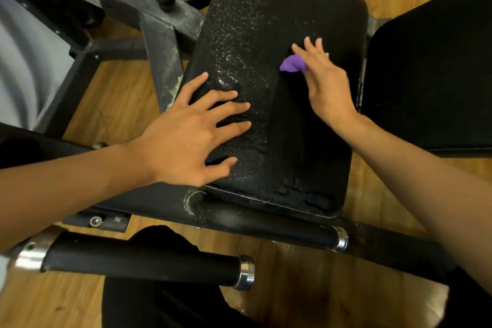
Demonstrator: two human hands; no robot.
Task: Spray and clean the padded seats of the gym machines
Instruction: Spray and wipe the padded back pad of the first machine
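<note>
While the left hand lies flat with fingers spread on the near left part of a black padded seat, the right hand presses a small bunched purple cloth against the seat's far right part. The right hand's grip looks loose: its fingers are straight and slightly splayed, with the cloth poking out on the left from under the palm. The thumb is hidden, so whether it also pinches the cloth cannot be told. The left hand holds nothing.

The seat's long axis runs away from the person, leaning a little to the right. A band of shiny spray droplets follows that axis down the seat's left half, ending under the left hand's fingertips. The right half around the cloth looks dark and dull, likely already wiped. So the wet band lies just to the left of the cloth, between the two hands, and the next strokes probably need to go leftward.

A grey metal frame stands left of the seat, on a wooden floor.
</note>
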